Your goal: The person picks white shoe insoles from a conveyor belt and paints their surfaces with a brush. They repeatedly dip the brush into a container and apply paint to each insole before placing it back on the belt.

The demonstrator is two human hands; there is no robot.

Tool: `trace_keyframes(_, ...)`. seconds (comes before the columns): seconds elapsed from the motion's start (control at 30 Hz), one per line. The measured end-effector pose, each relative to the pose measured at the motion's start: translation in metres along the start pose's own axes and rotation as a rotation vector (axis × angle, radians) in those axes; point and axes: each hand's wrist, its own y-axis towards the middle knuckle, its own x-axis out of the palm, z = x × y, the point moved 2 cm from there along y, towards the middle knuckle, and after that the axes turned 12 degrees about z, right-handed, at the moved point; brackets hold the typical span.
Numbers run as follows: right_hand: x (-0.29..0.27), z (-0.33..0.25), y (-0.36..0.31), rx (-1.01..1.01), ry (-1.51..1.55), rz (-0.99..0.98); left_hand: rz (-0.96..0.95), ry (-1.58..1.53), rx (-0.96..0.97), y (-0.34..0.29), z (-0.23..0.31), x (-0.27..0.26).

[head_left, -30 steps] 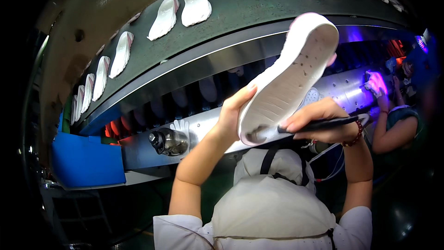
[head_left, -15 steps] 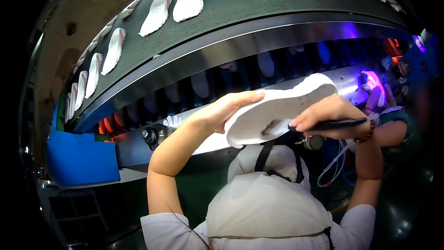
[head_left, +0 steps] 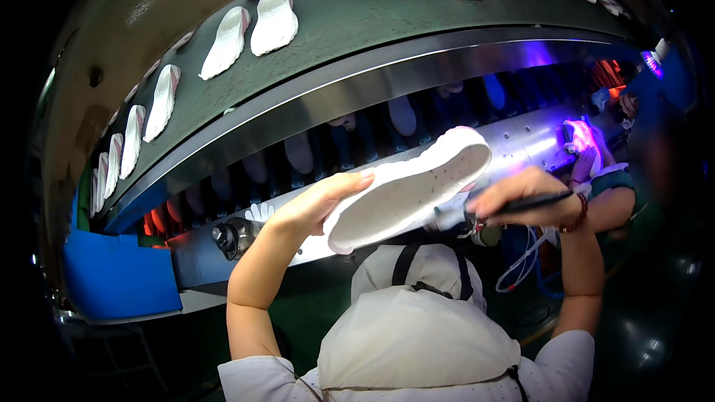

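My left hand (head_left: 322, 199) grips a white shoe sole (head_left: 417, 192) by its near-left part, fingers closed round the edge with the thumb on top. The sole is tilted, its hollow inner side facing me, with small dark specks toward the far right end. My right hand (head_left: 521, 197) is closed round the dark handle of a brush (head_left: 449, 218). The brush head is beside the sole's near right rim; whether it touches is blurred and I cannot tell.
Beyond is a green conveyor belt (head_left: 357, 11) carrying several white soles (head_left: 275, 22), edged by a metal rail (head_left: 320, 78). Below it, a dark opening holds more soles. A blue panel (head_left: 119, 272) and black knob (head_left: 225, 237) stand left. Another person's hand (head_left: 585, 164) works under purple light at right.
The brush has come out of the sole's hollow to its near rim. The sole and both hands have shifted left in view, and the sole has tilted a little.
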Motion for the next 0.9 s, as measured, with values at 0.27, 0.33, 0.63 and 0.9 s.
trace_keyframes(0.27, 0.017, 0.013, -0.008, 0.175, 0.228, 0.251, -0.118, -0.171, 0.117, 0.021, -0.015, -0.002)
trace_keyframes(0.33, 0.038, 0.015, 0.003, 0.023, 0.219, 0.333, -0.208, -0.51, 0.035, 0.04, -0.032, 0.014)
trace_keyframes(0.63, 0.029, 0.081, 0.0, 0.229, 0.147, 1.205, -0.318, -0.724, -0.081, 0.067, -0.055, 0.039)
trace_keyframes(0.9, 0.054, 0.04, -0.04, 0.114, 0.658, 0.627, -0.237, -0.61, 0.171, 0.071, -0.027, 0.031)
